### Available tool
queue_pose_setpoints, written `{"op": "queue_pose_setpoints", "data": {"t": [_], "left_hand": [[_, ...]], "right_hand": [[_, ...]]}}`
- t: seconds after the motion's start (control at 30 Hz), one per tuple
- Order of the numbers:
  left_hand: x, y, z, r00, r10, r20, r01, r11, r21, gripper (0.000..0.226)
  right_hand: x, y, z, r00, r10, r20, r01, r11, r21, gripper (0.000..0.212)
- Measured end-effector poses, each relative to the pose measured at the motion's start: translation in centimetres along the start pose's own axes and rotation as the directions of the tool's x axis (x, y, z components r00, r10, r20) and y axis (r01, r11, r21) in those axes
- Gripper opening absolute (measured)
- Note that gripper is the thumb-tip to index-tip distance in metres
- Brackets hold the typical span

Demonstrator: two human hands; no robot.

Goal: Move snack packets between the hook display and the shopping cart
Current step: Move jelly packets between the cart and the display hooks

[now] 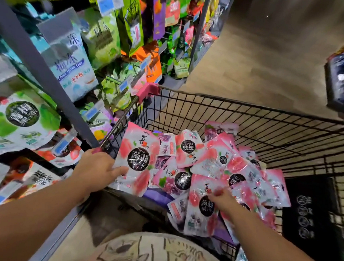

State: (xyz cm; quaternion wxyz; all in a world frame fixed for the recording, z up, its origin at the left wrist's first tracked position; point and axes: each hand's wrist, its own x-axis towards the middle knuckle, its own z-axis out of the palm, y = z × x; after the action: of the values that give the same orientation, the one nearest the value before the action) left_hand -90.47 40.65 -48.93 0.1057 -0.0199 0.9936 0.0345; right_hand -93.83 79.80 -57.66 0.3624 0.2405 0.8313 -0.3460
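Now | left hand [97, 166] pinches upright pink packet [137, 160] at cart [248, 106] rim | hook display [28, 43] just left, nearer this hand | right hand [221, 198] blurred over loose packets [188, 147], grip unclear

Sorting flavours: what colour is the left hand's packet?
The packet in the left hand is pink and white, round black label; head view.

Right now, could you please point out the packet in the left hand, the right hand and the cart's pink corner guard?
held packet [138, 159]: head view, its black round label.
right hand [222, 199]: head view, back of the hand.
pink corner guard [149, 91]: head view, its top.
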Motion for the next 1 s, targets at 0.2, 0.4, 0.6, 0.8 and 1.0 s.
{"op": "queue_pose_setpoints", "data": {"t": [0.2, 0.4, 0.6, 0.8, 1.0], "left_hand": [[0.0, 0.1, 0.3, 1.0, -0.025, 0.006, 0.025, 1.0, -0.006, 0.063], [0.0, -0.1, 0.7, 1.0, -0.023, 0.008, 0.022, 0.999, 0.042, 0.063], [-0.1, -0.4, 1.2, 1.0, 0.0, -0.016, 0.0, 0.999, 0.051, 0.067], [-0.3, -0.1, 1.1, 1.0, -0.003, -0.028, 0.003, 1.0, 0.02, 0.062], [-0.3, -0.1, 1.1, 1.0, -0.016, -0.018, 0.016, 0.999, 0.031, 0.061]], "right_hand": [[2.0, 1.3, -0.2, 0.997, 0.066, -0.034, -0.063, 0.994, 0.09, 0.023], [1.3, 2.9, 0.4, 0.897, 0.346, 0.275, -0.347, 0.937, -0.045, 0.066], [1.6, 3.6, 1.7, 0.892, 0.376, 0.252, -0.374, 0.926, -0.056, 0.083], [0.3, 1.5, 2.2, 0.955, 0.254, 0.151, -0.272, 0.956, 0.113, 0.056], [0.2, 0.3, 3.6, 0.962, 0.12, 0.244, -0.13, 0.991, 0.028, 0.031]]}}
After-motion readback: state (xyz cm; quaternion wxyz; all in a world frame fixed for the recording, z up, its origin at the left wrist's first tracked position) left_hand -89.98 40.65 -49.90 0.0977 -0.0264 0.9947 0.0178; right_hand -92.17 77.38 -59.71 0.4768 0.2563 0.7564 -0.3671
